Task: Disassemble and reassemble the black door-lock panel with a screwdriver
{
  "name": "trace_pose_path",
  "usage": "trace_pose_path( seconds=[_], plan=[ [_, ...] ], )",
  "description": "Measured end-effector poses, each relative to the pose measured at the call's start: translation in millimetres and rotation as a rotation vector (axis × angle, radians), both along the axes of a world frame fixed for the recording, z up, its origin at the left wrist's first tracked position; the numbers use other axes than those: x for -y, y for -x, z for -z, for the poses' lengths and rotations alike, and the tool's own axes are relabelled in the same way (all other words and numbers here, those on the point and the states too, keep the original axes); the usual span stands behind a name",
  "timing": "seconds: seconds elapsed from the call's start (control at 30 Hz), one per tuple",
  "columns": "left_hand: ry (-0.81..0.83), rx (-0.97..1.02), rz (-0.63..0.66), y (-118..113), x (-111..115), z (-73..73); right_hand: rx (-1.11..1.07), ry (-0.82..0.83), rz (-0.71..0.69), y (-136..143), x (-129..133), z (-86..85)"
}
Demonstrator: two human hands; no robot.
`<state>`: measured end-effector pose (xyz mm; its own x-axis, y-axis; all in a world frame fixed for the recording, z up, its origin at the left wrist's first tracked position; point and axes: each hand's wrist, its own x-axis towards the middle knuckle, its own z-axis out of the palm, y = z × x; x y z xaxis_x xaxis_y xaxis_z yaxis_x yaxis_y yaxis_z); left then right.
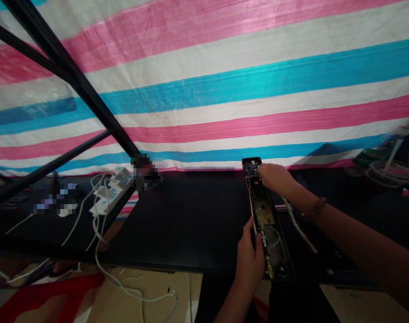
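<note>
A long, narrow black device housing lies opened on the black table, its far end towards the striped sheet. Inside are a circuit board at the far end, a brass-coloured metal plate in the middle, thin wires, and a gold cylindrical part at the near end. My left hand grips the housing's left edge near its lower half. Fingers closed, my right hand is over the right side of the far end, by the circuit board; whatever its fingertips pinch is hidden.
A pale flat cable or strip lies right of the housing. Power strips with white plugs and cables lie at left, beside a black metal frame. A clear plastic bowl stands at far right. A striped sheet hangs behind the table.
</note>
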<state>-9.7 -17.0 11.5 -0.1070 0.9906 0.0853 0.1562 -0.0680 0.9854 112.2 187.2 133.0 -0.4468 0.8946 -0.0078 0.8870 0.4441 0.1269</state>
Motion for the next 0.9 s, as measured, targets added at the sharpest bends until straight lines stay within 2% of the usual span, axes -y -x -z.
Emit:
trace_pose_path(
  seconds=[0.2, 0.47, 0.63, 0.9],
  plan=[
    [0.005, 0.005, 0.007, 1, 0, -1.4, -0.031, 0.067, 0.122, 2, -5, -7.3],
    [0.011, 0.0, 0.01, 0, 1, -3.3, -0.042, 0.052, 0.173, 7, 1, -11.1],
    [0.009, -0.002, 0.01, 0, 0, -2.0, -0.053, -0.014, 0.166, 11, 9, -7.9],
    [-0.013, 0.014, 0.001, 0, 0, 0.7, -0.04, -0.019, 0.08, 5, 9, -2.9]
  ],
)
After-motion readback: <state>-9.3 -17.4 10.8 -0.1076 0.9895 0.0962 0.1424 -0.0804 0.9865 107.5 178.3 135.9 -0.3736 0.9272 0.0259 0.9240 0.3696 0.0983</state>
